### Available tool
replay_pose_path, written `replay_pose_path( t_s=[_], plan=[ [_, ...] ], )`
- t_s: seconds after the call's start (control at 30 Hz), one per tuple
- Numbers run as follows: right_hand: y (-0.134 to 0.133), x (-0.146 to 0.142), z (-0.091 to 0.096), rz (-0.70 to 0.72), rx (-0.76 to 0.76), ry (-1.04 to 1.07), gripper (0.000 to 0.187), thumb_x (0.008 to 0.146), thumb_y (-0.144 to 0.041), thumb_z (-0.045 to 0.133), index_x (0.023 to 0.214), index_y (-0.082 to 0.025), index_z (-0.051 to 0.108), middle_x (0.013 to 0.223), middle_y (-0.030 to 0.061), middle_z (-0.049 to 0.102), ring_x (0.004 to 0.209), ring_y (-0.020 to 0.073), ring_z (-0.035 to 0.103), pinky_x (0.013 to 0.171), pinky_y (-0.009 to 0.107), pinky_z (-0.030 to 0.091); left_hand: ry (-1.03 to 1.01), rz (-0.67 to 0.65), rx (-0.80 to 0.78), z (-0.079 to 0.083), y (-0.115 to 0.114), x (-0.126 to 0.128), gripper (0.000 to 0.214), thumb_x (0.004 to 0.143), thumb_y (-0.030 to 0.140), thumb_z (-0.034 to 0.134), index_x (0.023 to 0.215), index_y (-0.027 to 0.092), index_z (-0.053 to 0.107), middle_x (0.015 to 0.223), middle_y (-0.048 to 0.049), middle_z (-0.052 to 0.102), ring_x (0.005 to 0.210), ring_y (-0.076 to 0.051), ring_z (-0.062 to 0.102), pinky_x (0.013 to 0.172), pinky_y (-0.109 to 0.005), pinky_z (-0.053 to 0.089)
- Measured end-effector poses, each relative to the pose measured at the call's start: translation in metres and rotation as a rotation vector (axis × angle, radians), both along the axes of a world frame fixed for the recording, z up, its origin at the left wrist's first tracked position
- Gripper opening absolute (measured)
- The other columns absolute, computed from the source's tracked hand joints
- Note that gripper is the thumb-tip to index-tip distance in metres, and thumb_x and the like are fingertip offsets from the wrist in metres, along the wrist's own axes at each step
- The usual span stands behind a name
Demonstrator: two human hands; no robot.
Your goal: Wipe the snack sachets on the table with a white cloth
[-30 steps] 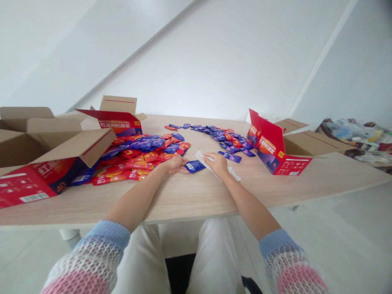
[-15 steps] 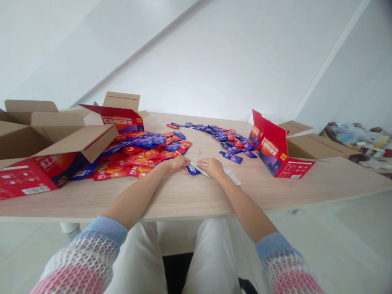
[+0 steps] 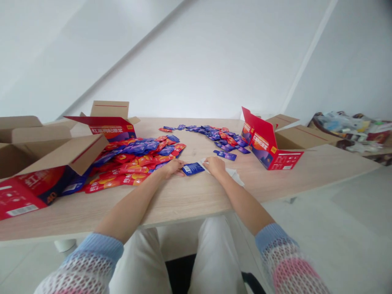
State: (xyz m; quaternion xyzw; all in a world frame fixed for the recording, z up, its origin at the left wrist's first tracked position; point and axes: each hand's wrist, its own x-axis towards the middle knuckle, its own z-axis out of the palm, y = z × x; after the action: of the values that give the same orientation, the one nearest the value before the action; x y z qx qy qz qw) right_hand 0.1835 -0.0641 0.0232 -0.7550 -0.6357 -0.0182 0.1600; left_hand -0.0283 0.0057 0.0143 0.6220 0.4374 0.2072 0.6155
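Here a blue sachet (image 3: 192, 168) lies between the loose left hand (image 3: 173, 167) and right hand (image 3: 215, 165) pressing a white strip (image 3: 231, 173).

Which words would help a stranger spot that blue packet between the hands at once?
On the light wooden table, find the person's left hand and right hand. The blue sachet lies between them, apart from the red and purple heap beyond the left hand.

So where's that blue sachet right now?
In the head view, the blue sachet lies on the wooden table, between the left hand and right hand.
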Motion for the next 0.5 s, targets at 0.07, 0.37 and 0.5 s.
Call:
replay_pose_path(
  t_s=[0.07,0.37,0.5],
  plan=[
    [0.000,-0.001,-0.002,0.026,0.003,0.000,0.029,0.085,-0.047,0.052,0.101,-0.031,0.071,0.103,0.0060,0.070,0.099,0.0217,0.063,0.082,0.031,0.046,-0.001,-0.013,-0.010,0.000,0.002,-0.001,0.021,0.083,0.020,0.059,0.099,0.012,0.069,0.077,-0.0087,0.072,0.066,-0.019,0.068,0.059,-0.025,0.053],
    [0.001,-0.025,0.002,0.353,0.058,-0.021,0.037,0.090,-0.050,0.043,0.114,-0.033,0.066,0.113,0.0017,0.068,0.107,0.0211,0.060,0.088,0.028,0.043,-0.053,0.139,-0.012,0.001,0.004,0.010,0.032,0.089,0.022,0.041,0.108,0.009,0.064,0.080,-0.0105,0.069,0.063,-0.019,0.065,0.061,-0.030,0.054],
    [0.002,-0.040,0.006,0.521,0.034,-0.005,0.035,0.090,-0.046,0.046,0.120,-0.035,0.061,0.121,-0.0014,0.063,0.111,0.0198,0.057,0.091,0.026,0.041,-0.128,0.197,-0.010,-0.006,0.005,0.015,0.042,0.090,0.042,0.039,0.100,0.010,0.064,0.075,-0.0082,0.066,0.062,-0.017,0.061,0.057,-0.027,0.052]
  ],
)
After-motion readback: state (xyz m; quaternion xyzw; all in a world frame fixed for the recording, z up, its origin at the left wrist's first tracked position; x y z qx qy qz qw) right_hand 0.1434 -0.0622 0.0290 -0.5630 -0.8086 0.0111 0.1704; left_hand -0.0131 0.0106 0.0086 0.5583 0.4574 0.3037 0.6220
